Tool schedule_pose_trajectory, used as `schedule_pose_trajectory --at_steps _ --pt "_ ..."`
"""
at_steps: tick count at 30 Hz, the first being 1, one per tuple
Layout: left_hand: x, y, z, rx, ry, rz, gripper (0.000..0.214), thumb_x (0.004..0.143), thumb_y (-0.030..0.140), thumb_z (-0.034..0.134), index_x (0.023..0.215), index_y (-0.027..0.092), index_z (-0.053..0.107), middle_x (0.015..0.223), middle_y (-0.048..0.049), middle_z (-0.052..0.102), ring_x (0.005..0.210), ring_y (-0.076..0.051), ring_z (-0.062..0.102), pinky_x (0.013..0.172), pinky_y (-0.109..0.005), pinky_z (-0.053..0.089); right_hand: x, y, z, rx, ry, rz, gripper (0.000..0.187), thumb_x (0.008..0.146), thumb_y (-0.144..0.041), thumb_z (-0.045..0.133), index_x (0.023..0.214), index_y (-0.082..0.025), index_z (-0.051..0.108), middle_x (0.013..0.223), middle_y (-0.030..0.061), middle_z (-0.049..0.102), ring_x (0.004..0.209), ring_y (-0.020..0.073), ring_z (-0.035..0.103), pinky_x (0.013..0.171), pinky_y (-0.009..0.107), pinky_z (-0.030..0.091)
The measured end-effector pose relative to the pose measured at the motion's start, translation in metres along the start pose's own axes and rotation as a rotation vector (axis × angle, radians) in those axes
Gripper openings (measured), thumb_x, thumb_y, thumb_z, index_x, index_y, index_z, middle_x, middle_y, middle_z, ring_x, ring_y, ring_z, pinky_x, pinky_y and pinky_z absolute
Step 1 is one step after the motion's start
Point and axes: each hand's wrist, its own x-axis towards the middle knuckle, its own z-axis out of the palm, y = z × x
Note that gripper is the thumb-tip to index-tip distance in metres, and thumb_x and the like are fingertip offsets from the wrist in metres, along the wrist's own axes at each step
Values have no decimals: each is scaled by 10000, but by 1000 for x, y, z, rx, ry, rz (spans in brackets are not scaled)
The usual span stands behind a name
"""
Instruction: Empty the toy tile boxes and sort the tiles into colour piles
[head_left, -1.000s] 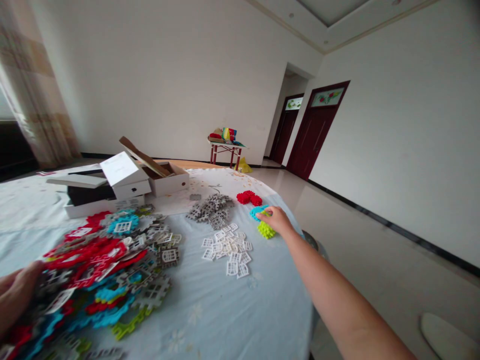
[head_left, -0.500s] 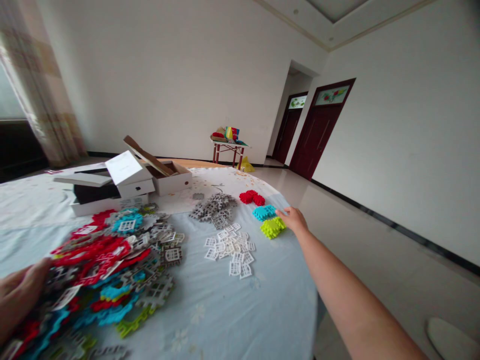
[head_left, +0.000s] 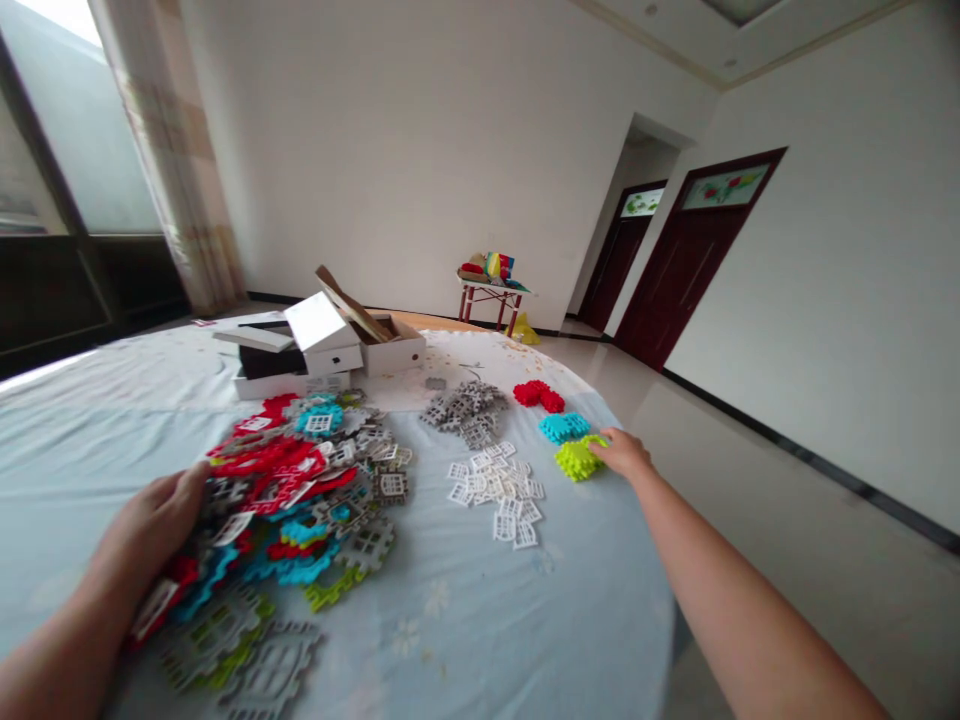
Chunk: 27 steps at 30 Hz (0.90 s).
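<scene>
My right hand (head_left: pixel 622 455) reaches out to the table's right edge, fingertips touching a small stack of lime-green toothed tiles (head_left: pixel 576 458). Just beyond lie a cyan stack (head_left: pixel 564 427) and a red stack (head_left: pixel 538 394). My left hand (head_left: pixel 154 520) lies flat with fingers stretched on the near left side of a big mixed heap of red, cyan, grey and green tiles (head_left: pixel 300 490). Between the heap and the stacks sit a patch of small white window pieces (head_left: pixel 495 490) and a grey pile (head_left: pixel 466 407).
Pale cloth covers the round table (head_left: pixel 480 620). Open white boxes (head_left: pixel 315 345) stand at the far side. Tiled floor drops away past the right edge. A small red-legged table with coloured items (head_left: pixel 491 290) stands by the far wall, dark red doors (head_left: pixel 690 250) to the right.
The view has swung left and down. My right hand moved from the cyan stack to the lime-green one. My left hand has come further into view on the heap.
</scene>
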Motion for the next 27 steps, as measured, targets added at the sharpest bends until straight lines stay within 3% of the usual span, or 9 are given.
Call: schedule_pose_trajectory --at_steps 3,6,11,16,19,22,27 --pt "-13 17 -9 -41 -52 -37 550 792 479 280 917 76 633 895 -136 669 864 -245 596 696 -269 448 -3 -21 -1 29 87 -85 415 706 -395 560 1067 -195 602 1070 134 624 1017 287 548 829 398 421" --pt "-18 21 -11 -47 -63 -41 545 791 495 283 900 88 629 886 -122 670 868 -232 591 689 -245 433 -23 -63 0 246 86 -342 366 735 -337 537 1053 -167 598 1061 113 628 1011 232 554 891 347 404" --pt "-19 17 -10 -55 -72 -38 567 806 500 239 901 84 613 931 -140 655 867 -221 586 687 -241 418 -101 -156 -3 613 -100 -776 313 753 -335 554 1026 -192 604 1047 70 625 1014 202 544 905 359 407" --pt "-20 20 -12 -52 -72 -31 566 806 498 241 900 77 607 974 -153 643 863 -226 585 698 -250 418 -174 -223 -9 735 -340 -1115 320 731 -345 629 1045 -292 600 1066 13 622 1021 221 537 921 405 408" --pt "-19 19 -11 -55 -72 -32 566 805 498 241 893 76 608 963 -154 648 853 -232 590 691 -255 424 -193 -244 0 700 -387 -1167 375 721 -318 650 1088 -347 579 1091 -5 613 1029 243 537 923 410 410" --pt "-18 17 -10 -60 -66 -32 577 804 507 236 896 78 610 953 -154 652 883 -238 589 707 -256 426 -196 -251 10 691 -381 -1161 296 760 -285 604 1047 -361 603 1014 -2 639 973 246 561 892 414 424" --pt "-17 17 -9 -58 -60 -35 576 799 518 245 901 90 616 1006 -156 641 950 -252 576 735 -262 425 -184 -242 12 889 -277 -999 216 810 -323 522 972 -265 651 923 40 629 913 211 563 839 355 454"
